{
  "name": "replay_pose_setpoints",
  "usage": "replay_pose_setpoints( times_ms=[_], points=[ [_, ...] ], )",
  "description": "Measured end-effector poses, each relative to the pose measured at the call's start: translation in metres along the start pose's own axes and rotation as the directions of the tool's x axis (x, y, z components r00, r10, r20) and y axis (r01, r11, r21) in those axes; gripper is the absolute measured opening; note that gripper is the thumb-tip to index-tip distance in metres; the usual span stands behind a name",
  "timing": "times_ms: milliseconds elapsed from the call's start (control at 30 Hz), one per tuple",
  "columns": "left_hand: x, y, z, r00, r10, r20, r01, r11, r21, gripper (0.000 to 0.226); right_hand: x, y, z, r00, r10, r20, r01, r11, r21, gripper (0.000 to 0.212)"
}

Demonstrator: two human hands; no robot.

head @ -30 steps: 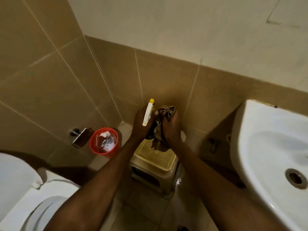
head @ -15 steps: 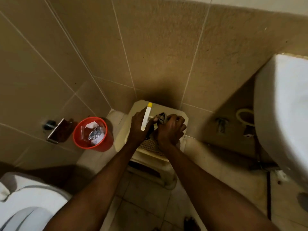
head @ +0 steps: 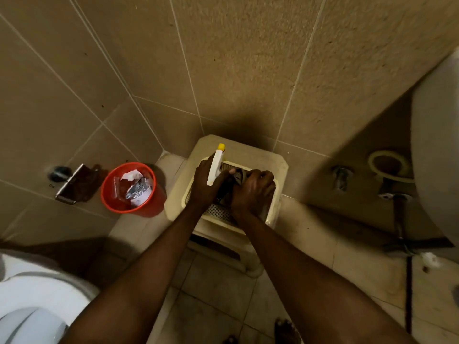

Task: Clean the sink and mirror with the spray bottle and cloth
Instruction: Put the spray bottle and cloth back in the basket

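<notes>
My left hand [head: 205, 188] grips a spray bottle [head: 215, 167] with a white head and yellow nozzle tip; its dark body is mostly hidden by the fingers. My right hand [head: 253, 191] is curled over a dark cloth [head: 238, 175], pressing it down on the seat of a cream plastic stool [head: 258, 155] by the tiled wall. The two hands touch each other low over the stool. The white sink [head: 437, 145] shows only its outer side at the right edge. No mirror is in view.
A red bin [head: 149, 207] holding wrappers stands left of the stool. A metal paper holder [head: 70, 187] is fixed to the left wall. A white toilet [head: 32, 306] fills the lower left. Pipes and a valve [head: 342, 176] sit under the sink.
Both hands have come down from in front of the wall to the stool seat with the bottle and cloth. The view has tilted down, so the sink basin has slid out at the right.
</notes>
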State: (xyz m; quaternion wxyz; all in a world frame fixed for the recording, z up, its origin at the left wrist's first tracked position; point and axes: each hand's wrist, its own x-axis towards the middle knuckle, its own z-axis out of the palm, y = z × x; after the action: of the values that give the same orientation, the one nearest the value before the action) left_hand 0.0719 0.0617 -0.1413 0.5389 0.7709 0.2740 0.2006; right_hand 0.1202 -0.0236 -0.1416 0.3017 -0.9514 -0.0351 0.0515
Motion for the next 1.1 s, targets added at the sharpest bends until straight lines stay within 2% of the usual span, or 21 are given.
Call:
replay_pose_setpoints(
  times_ms=[67,133,200,267,333,433,567,633,767,900,1000,1100],
  points=[
    [-0.003,0.003,-0.004,1.000,-0.013,0.027,0.014,0.999,-0.040,0.037,-0.002,0.003,0.002,1.000,0.013,0.006,-0.013,0.999,-0.038,0.045],
    [-0.004,0.005,-0.005,0.998,-0.026,0.062,0.029,0.999,-0.040,0.059,-0.005,0.005,0.002,0.998,0.043,0.038,-0.041,0.996,-0.074,0.056],
    [-0.004,0.004,-0.007,0.995,-0.062,0.078,0.066,0.997,-0.045,0.066,-0.011,0.006,0.000,0.996,0.055,0.075,-0.049,0.995,-0.084,0.061],
    [-0.004,0.005,-0.009,0.994,-0.078,0.080,0.081,0.996,-0.029,0.062,-0.019,0.008,-0.002,0.996,0.013,0.087,-0.003,0.993,-0.118,0.058],
    [-0.003,0.002,-0.010,0.994,-0.083,0.073,0.085,0.996,-0.020,0.048,-0.027,0.012,0.000,0.992,-0.101,0.074,0.113,0.978,-0.178,0.056],
    [-0.005,0.003,-0.010,0.994,-0.082,0.073,0.083,0.996,-0.020,0.037,-0.032,0.021,0.006,0.975,-0.191,0.111,0.213,0.947,-0.240,0.066],
    [-0.008,0.006,-0.012,0.995,-0.062,0.084,0.064,0.998,-0.024,0.072,-0.029,0.027,0.006,0.952,-0.238,0.194,0.284,0.923,-0.259,0.078],
    [-0.012,0.008,-0.015,0.994,-0.063,0.095,0.064,0.998,-0.010,0.083,-0.028,0.027,0.002,0.943,-0.249,0.220,0.301,0.921,-0.249,0.075],
    [-0.023,0.013,-0.024,0.993,-0.071,0.090,0.064,0.995,0.080,0.102,-0.027,0.028,-0.013,0.930,-0.327,0.169,0.355,0.920,-0.168,0.057],
    [-0.037,0.031,-0.038,0.989,-0.129,0.076,0.122,0.988,0.092,0.118,-0.026,0.026,-0.033,0.905,-0.386,0.179,0.412,0.901,-0.136,0.063],
    [-0.044,0.048,-0.044,0.989,-0.082,0.122,0.073,0.994,0.080,0.118,-0.029,0.020,-0.052,0.895,-0.372,0.248,0.393,0.918,-0.042,0.074],
    [-0.050,0.064,-0.043,0.988,-0.038,0.147,0.013,0.986,0.163,0.118,-0.036,0.016,-0.071,0.878,-0.385,0.285,0.410,0.912,-0.031,0.080]
  ],
)
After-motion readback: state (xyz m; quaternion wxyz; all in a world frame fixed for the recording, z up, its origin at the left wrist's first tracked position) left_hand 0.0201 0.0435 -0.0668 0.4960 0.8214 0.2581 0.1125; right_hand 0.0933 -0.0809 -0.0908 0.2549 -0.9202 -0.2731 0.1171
